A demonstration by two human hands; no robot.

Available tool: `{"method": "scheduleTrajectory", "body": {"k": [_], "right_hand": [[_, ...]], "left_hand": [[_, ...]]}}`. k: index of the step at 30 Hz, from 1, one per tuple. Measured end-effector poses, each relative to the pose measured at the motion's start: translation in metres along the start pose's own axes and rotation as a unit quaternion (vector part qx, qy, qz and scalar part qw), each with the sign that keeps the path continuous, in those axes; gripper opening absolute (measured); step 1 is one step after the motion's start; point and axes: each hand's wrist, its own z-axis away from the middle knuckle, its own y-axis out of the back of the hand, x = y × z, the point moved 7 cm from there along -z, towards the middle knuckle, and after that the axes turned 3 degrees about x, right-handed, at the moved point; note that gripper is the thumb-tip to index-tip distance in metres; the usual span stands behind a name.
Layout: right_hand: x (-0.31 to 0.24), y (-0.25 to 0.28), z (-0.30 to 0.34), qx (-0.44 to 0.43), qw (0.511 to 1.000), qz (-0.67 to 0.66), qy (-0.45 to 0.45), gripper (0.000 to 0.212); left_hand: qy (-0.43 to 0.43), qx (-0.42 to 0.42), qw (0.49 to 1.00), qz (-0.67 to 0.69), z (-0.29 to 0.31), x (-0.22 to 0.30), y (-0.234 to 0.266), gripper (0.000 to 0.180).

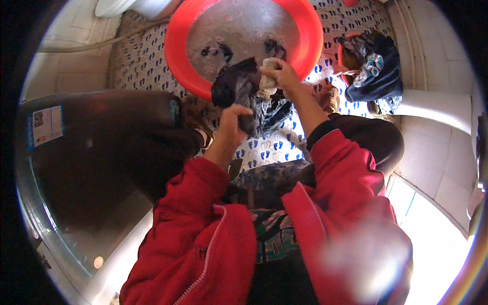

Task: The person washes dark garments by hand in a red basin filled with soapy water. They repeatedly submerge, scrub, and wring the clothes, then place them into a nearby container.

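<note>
A dark wet cloth [238, 84] hangs over the near rim of a red basin [178, 56]. My left hand [235, 123] is closed on the lower part of this cloth, just outside the basin. My right hand [285, 79], at the near right rim, is closed around a pale off-white lump [268, 79] pressed close to the cloth; its exact kind does not show. Greyish, cloudy water [244, 30] stands in the basin, with small dark pieces of fabric [218, 51] showing at its surface. Shiny black material [274, 114] hangs below my hands.
A heap of dark clothes [376, 71] spills from a red container [345, 58] at the right. The floor mat [147, 56] has a blue footprint pattern. A large dark glossy appliance [91, 168] stands at the left. A hose [107, 44] runs behind it, near a white fixture [147, 7].
</note>
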Motion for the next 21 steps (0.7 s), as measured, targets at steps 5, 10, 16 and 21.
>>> {"method": "scheduleTrajectory", "body": {"k": [5, 10, 16, 21], "right_hand": [[0.001, -0.099, 0.054, -0.109, 0.778, 0.592, 0.182, 0.065], [0.021, -0.103, 0.033, -0.02, 0.688, 0.661, 0.299, 0.052], [0.012, -0.076, 0.024, -0.026, 0.738, 0.622, 0.262, 0.047], [0.036, -0.121, 0.073, -0.076, 0.662, 0.62, 0.413, 0.059]], "left_hand": [[-0.155, -0.015, 0.9, -0.407, 0.012, -0.024, 0.068, 0.05], [0.033, 0.11, 0.932, -0.343, -0.005, -0.035, 0.069, 0.025], [-0.066, 0.13, 0.868, -0.474, -0.036, -0.034, 0.089, 0.034], [-0.142, 0.219, 0.768, -0.585, -0.067, -0.008, 0.11, 0.034]]}}
